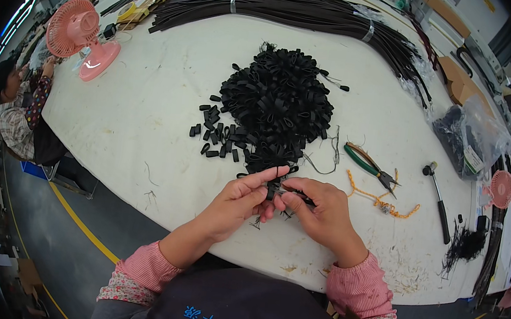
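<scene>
Near the front edge of the white table [167,107], my two hands meet in front of a large heap of small black fabric loops [278,93]. My left hand [231,203] pinches a black fabric loop [271,192] between thumb and fingers, its index finger pointing up to the right. Closed round a small dark-handled tool [304,198], my right hand [324,213] brings its thin metallic tip against the loop. Fingers partly hide the tool, so its exact kind is unclear. Loose loops [214,135] lie scattered left of the heap.
To the right lie green-handled pliers [364,161], an orange cord [358,186], a hammer [441,204] and black thread scraps [466,244]. Long black strips [284,4] lie bundled at the back. A pink fan [95,58] stands far left, near a seated person [18,109].
</scene>
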A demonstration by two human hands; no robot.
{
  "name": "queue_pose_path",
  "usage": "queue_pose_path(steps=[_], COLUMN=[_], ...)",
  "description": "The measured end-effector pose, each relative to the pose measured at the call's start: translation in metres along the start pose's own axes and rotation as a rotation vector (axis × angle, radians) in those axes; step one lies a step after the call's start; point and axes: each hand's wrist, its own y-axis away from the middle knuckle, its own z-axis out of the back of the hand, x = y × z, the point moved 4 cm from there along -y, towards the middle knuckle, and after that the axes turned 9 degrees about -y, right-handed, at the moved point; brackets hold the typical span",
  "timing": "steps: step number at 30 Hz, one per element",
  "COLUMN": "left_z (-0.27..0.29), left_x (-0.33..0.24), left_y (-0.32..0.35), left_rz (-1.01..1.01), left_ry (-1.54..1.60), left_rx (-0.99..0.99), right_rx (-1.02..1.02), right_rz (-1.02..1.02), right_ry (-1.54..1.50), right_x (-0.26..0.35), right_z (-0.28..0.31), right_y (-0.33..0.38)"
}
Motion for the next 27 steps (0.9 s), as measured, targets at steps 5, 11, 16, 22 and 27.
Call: queue_pose_path(steps=[5,11,16,22,27], left_z=[0.000,-0.003,-0.001,0.030,0.045], left_x=[0.000,-0.002,-0.007,-0.037,-0.055], left_y=[0.000,-0.001,0.002,0.008,0.015], left_rz=[0.020,0.017,0.003,-0.387,-0.641], left_ry=[0.003,-0.038,-0.051,-0.512,-1.261], left_rx=[0.030,0.028,-0.108,-0.507,-0.873], right_rx=[-0.052,-0.044,-0.167,-0.169,-0.125], right_rz=[0.085,0.197,0.099,-0.068,0.071], right_ry=[-0.002,0.215,0.178,0.244,0.492], right_x=[-0.007,-0.003,-0.010,-0.021,-0.026], right_z=[-0.005,-0.004,0.001,0.005,-0.003], right_y=[0.000,0.001,-0.001,-0.006,-0.010])
